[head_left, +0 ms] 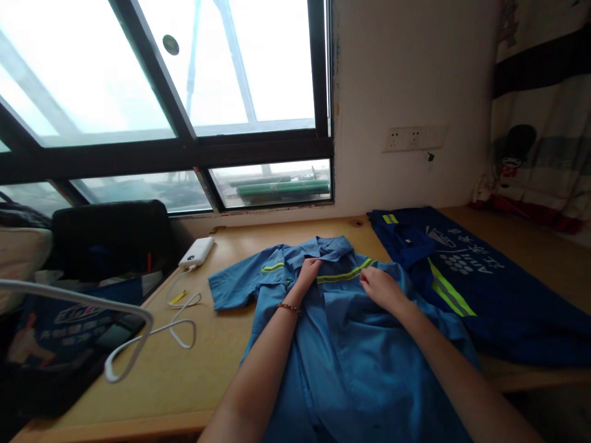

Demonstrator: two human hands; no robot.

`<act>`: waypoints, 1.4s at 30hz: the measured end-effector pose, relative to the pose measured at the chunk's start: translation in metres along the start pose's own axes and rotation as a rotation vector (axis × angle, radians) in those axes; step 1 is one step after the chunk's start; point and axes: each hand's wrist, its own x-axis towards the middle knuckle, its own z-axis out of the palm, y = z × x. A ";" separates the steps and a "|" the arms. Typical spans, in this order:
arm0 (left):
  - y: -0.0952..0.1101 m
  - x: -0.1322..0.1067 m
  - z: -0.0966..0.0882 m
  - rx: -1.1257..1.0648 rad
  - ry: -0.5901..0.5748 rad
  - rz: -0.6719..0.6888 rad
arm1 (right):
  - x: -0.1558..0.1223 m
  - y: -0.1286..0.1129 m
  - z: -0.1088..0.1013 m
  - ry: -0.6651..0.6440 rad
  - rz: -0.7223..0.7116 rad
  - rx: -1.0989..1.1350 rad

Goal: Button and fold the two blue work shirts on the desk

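A light-blue work shirt (351, 332) with yellow-green reflective stripes lies spread on the table, its collar toward the window and its lower part hanging toward me. Just below the collar, my left hand (310, 271) is closed on the edge of the shirt's front opening. My right hand (381, 288) is curled at the chest stripe on the right side, its fingers pinching the fabric. The short sleeve on the left lies flat. A dark-blue garment (503, 283) with white print and a yellow-green band lies to the right, partly against the shirt.
On the wooden table (175, 375) a white power bank (196, 253) sits at the left, and its white cable (184, 307) loops toward me. A black chair (113, 240) and bags stand left of the table. Behind are a window, a wall socket (414, 138) and a curtain (545, 117).
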 end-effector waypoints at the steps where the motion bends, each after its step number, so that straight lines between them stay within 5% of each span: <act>1: 0.002 -0.001 -0.001 -0.003 0.008 -0.009 | 0.007 -0.015 0.006 0.041 -0.053 0.085; 7: 0.004 -0.009 -0.009 0.045 0.106 -0.032 | 0.028 -0.077 0.058 0.245 -0.153 0.316; 13: 0.006 -0.005 -0.007 0.093 0.133 -0.066 | 0.022 -0.072 0.077 0.178 -0.195 0.270; 23: 0.014 -0.017 0.012 0.289 0.064 0.049 | 0.028 -0.069 0.082 0.184 0.114 0.159; 28: 0.036 -0.026 0.015 0.420 0.010 0.146 | 0.035 -0.054 0.082 0.260 0.273 0.729; 31: 0.050 -0.027 0.001 0.608 0.142 0.253 | 0.041 -0.043 0.080 0.317 0.335 0.959; 34: 0.046 -0.027 -0.020 0.825 0.358 0.107 | 0.044 -0.033 0.079 0.359 0.420 1.098; 38: 0.024 -0.025 -0.042 0.817 0.260 -0.211 | 0.047 -0.026 0.081 0.373 0.501 1.306; 42: 0.023 -0.009 -0.055 0.479 0.231 -0.251 | 0.050 -0.023 0.081 0.346 0.524 1.489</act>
